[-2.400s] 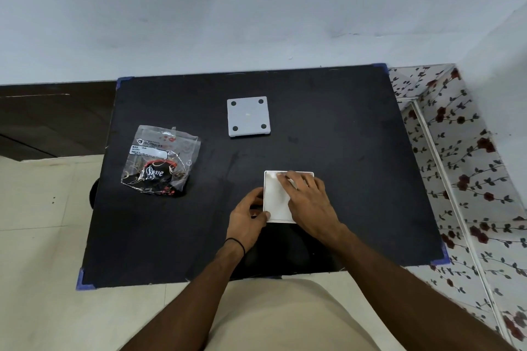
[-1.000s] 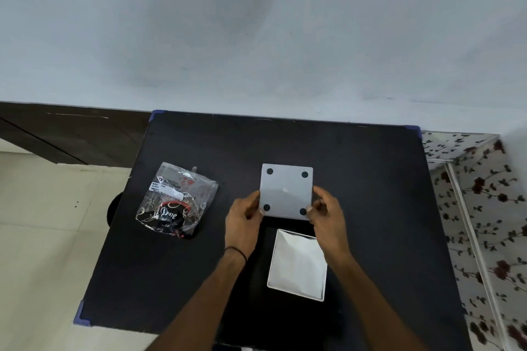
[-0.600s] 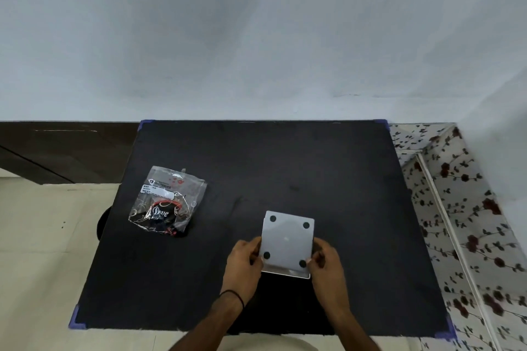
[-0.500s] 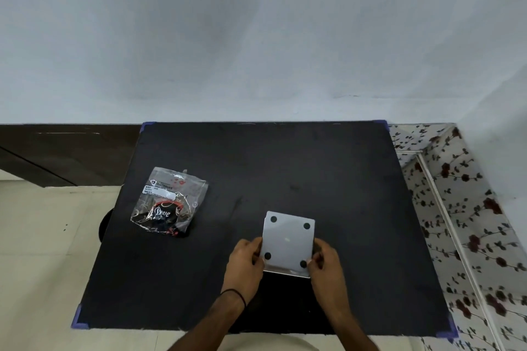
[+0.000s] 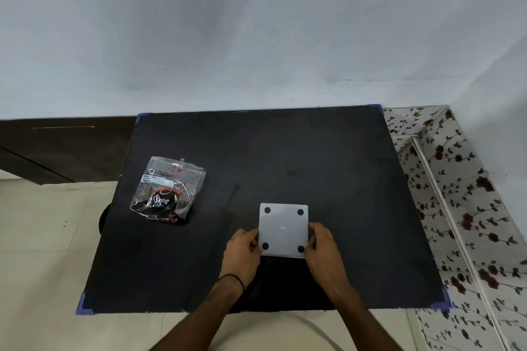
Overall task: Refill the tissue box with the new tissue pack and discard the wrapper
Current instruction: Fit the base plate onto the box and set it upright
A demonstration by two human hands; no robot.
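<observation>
A: Head view: where is the tissue box (image 5: 283, 230) located?

B: Lower centre of frame, pinched at its side edges by left hand (image 5: 242, 253) and right hand (image 5: 322, 251). Rigid, light handling is judged (wrapper (image 5: 166, 189) lies upper left).

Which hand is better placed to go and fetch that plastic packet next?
Left. The packet lies on the left part of the table, nearer the left hand. The right hand would have to cross over the white box both hands hold.
</observation>
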